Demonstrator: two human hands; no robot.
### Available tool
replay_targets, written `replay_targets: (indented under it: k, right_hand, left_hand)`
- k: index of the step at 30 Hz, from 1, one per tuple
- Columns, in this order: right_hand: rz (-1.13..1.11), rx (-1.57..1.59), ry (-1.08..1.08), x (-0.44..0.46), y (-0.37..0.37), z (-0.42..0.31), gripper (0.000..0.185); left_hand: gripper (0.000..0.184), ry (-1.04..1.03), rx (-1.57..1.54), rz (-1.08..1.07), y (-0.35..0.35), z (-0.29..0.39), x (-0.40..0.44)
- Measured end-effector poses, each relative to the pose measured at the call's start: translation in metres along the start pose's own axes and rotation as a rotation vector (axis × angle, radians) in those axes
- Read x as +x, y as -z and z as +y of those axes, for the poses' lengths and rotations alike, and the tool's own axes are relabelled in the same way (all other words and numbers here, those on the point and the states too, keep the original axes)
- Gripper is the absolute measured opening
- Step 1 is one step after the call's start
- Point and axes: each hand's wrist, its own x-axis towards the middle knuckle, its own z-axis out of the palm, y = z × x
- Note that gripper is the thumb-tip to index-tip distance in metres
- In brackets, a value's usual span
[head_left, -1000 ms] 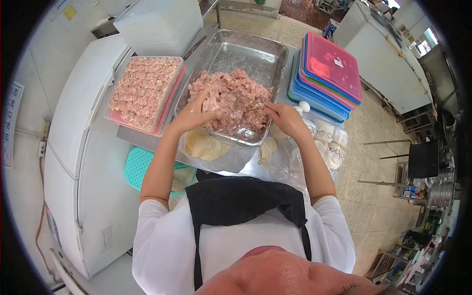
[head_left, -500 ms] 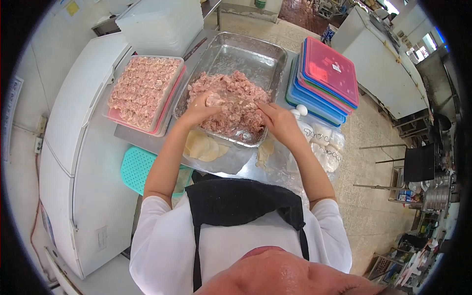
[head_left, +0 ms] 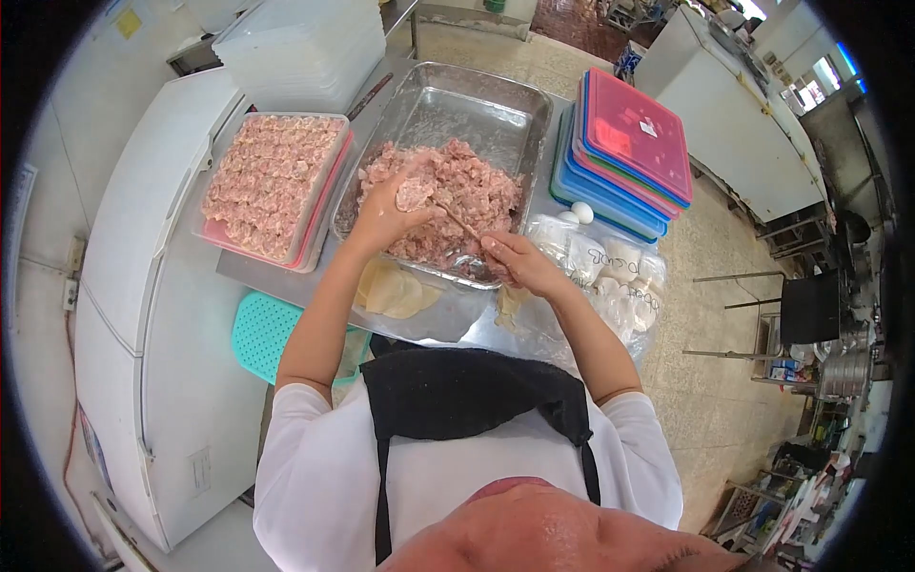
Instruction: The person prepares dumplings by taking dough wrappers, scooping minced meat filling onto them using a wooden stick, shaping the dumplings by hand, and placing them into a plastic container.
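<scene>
My left hand (head_left: 383, 217) is curled around a meat-filled dumpling (head_left: 415, 194), over the near left of the meat pan. In my right hand (head_left: 522, 260), at the pan's near right corner, is a thin brown spreading stick (head_left: 457, 221) whose tip points at the dumpling. Pink minced meat (head_left: 477, 186) is heaped in the near half of the metal pan (head_left: 486, 91). Pale round dumpling wrappers (head_left: 396, 292) lie in front of the pan. More wrapper pieces (head_left: 512, 310) lie below my right hand.
On the left stands a plastic box of dumplings in rows (head_left: 276, 181), with stacked clear containers (head_left: 300, 57) behind. To the right are stacked coloured lids (head_left: 637, 133), white eggs (head_left: 580, 213) and bagged white packets (head_left: 620, 262). A teal perforated basket (head_left: 267, 329) sits low at the left.
Both hands were down in the meat before. Now my left hand is raised slightly with a dumpling, and my right hand has drawn back toward me, gripping the stick.
</scene>
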Motion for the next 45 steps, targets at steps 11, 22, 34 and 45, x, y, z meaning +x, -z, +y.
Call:
replay_targets:
  k: [11,22,34,45]
  right_hand:
    - [0.151,-0.717,0.386,0.0,0.003,-0.012,0.032]
    - [0.452,-1.129,0.464,0.004,-0.018,-0.009,0.024]
    - [0.442,-0.846,0.328,-0.034,-0.026,-0.049,0.032]
    - [0.36,-1.105,0.45,0.008,-0.16,-0.114,0.025]
  left_hand:
    - [0.032,-0.051,-0.089,-0.337,0.005,-0.015,-0.002]
    - [0.038,0.31,-0.211,-0.273,-0.014,-0.058,-0.018]
    - [0.068,-0.074,-0.159,-0.203,0.06,-0.008,-0.037]
    - [0.055,-0.038,-0.003,-0.247,0.156,-0.054,-0.075]
